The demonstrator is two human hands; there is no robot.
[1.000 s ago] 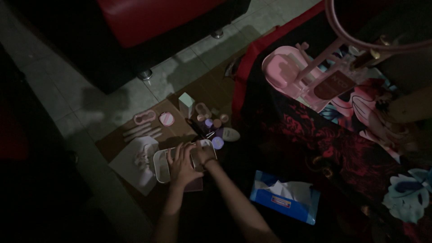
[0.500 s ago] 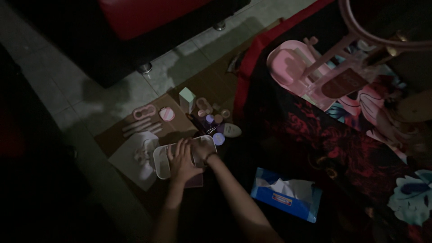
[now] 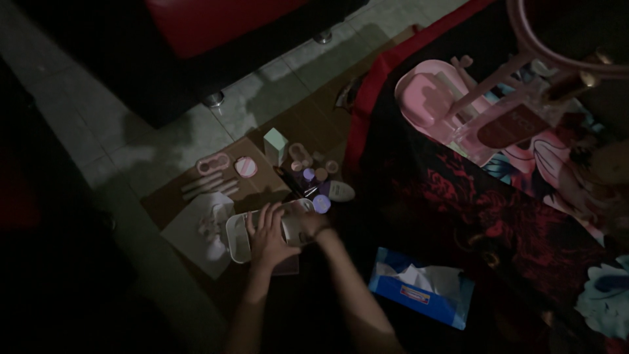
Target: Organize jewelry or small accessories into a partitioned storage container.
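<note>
A white rounded case (image 3: 238,240) lies on brown cardboard (image 3: 261,187) on the floor. My left hand (image 3: 267,237) rests flat on top of it, fingers spread. My right hand (image 3: 309,225), with a dark band on its wrist, curls around the case's right end, where a white part is tilted up a little. Just beyond the case stands a cluster of small cosmetic jars and tubes (image 3: 316,181). In the dim light I cannot see what is inside the case.
A mint box (image 3: 275,145), a round pink compact (image 3: 246,167) and a pink case (image 3: 213,164) sit on the cardboard, with white paper (image 3: 193,231) at left. A blue tissue box (image 3: 419,294) and a pink organiser (image 3: 426,98) lie on dark red floral cloth at right. A red sofa stands behind.
The view has shifted slightly. My right hand has closed more around the case's right end, and the white part there has tilted up. My left hand stays on top.
</note>
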